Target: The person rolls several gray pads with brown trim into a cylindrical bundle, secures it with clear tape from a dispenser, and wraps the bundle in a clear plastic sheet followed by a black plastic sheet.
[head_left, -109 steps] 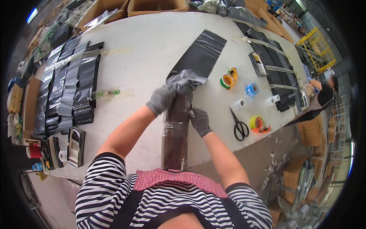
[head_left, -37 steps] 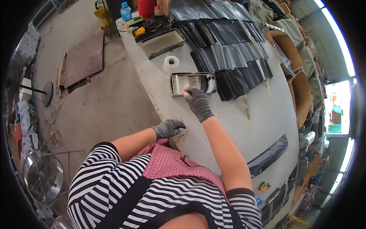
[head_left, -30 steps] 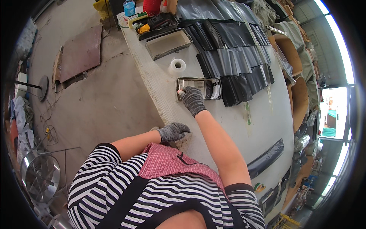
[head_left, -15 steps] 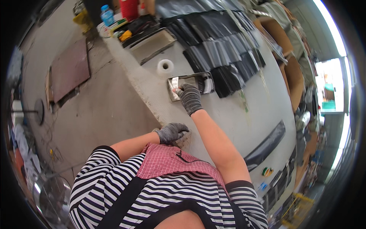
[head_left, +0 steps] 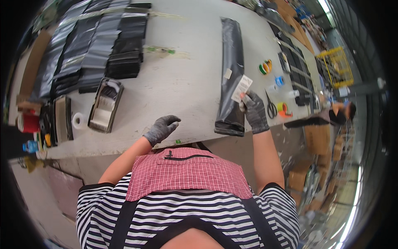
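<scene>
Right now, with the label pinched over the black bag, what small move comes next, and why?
Probably lower the white label flat onto the black bag. The right hand holds it by one corner just above the bag, while the left hand rests empty near the table edge.

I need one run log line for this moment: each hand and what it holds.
left hand: empty, on table edge | right hand: holds white label over black bag | scissors beside

Grey-gloved right hand (head_left: pixel 253 112), white label (head_left: pixel 241 88), glossy black bag (head_left: pixel 230 74).
</scene>
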